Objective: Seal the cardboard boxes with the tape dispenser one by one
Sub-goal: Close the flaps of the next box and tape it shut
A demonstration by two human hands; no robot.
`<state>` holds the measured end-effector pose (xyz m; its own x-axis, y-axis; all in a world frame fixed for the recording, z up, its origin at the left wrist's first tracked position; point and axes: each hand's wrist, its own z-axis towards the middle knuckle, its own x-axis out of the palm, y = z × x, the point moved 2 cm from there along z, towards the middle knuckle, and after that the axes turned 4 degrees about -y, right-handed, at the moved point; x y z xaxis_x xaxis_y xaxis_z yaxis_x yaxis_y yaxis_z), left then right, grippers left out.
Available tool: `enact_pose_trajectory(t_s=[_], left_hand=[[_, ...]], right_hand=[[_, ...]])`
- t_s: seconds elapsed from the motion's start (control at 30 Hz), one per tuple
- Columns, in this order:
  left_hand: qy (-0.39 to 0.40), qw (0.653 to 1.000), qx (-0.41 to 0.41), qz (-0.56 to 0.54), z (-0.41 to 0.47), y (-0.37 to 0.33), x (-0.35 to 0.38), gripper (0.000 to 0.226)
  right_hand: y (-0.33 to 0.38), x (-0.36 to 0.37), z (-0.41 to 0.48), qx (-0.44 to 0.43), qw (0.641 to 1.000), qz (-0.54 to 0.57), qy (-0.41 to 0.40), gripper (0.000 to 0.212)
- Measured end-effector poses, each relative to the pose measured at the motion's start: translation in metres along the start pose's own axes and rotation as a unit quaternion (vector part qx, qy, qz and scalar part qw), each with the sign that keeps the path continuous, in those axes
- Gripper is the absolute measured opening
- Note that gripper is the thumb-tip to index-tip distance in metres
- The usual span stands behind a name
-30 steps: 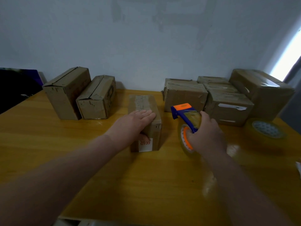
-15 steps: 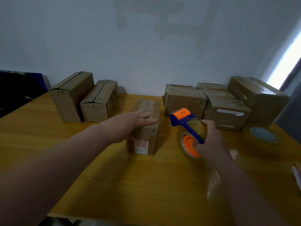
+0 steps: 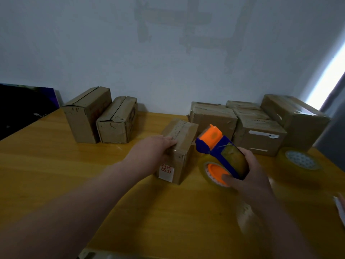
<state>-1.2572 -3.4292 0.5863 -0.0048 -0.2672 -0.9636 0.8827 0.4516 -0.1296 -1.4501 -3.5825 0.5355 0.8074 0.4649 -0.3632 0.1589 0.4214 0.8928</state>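
Observation:
A small cardboard box (image 3: pixel 183 141) stands in the middle of the wooden table (image 3: pixel 56 165), a strip of tape along its top and a white label on its near end. My left hand (image 3: pixel 151 156) holds its near left corner, fingers over the top edge and thumb on the near face. My right hand (image 3: pixel 250 176) grips a blue and orange tape dispenser (image 3: pixel 220 156) with a clear tape roll, held just right of the box and off its surface.
Two cardboard boxes (image 3: pixel 87 116) (image 3: pixel 116 121) stand at the back left. Several more boxes (image 3: pixel 259 133) are packed together at the back right by the wall. A spare tape roll (image 3: pixel 300 162) lies at the right. A dark object (image 3: pixel 22 103) sits far left.
My left hand slid from flat on the box top to its near left corner. The box turned slightly. My right hand lifted the dispenser a little and tilted its orange head up.

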Motion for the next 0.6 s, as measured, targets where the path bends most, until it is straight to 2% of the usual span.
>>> enact_pose_trajectory(t_s=[0.13,0.23,0.3,0.37,0.43,0.5,0.6], left_hand=[[-0.032,0.998,-0.02,-0.06,-0.005,-0.005,-0.008,0.035],[-0.077,0.982,-0.061,-0.161,-0.001,-0.007,-0.019,0.036],[-0.083,0.942,-0.1,-0.309,0.0,-0.011,-0.028,0.042],[-0.03,0.869,-0.157,-0.468,-0.002,-0.018,-0.032,0.05],[0.038,0.82,-0.207,-0.533,-0.003,-0.024,-0.032,0.049],[0.073,0.794,-0.225,-0.56,-0.003,-0.025,-0.031,0.034],[0.07,0.778,-0.233,-0.579,-0.003,-0.025,-0.029,0.014]], right_hand=[[0.011,-0.002,-0.001,-0.037,0.999,0.027,0.026,0.077],[0.015,-0.005,-0.002,-0.057,0.997,0.037,0.035,0.077],[0.016,-0.005,-0.003,-0.07,0.996,0.038,0.04,0.077],[0.018,-0.005,-0.005,-0.083,0.995,0.033,0.045,0.077],[0.02,-0.005,-0.007,-0.097,0.994,0.03,0.048,0.077],[0.022,-0.004,-0.009,-0.116,0.992,0.018,0.049,0.077],[0.025,-0.005,-0.01,-0.135,0.989,0.001,0.055,0.078]])
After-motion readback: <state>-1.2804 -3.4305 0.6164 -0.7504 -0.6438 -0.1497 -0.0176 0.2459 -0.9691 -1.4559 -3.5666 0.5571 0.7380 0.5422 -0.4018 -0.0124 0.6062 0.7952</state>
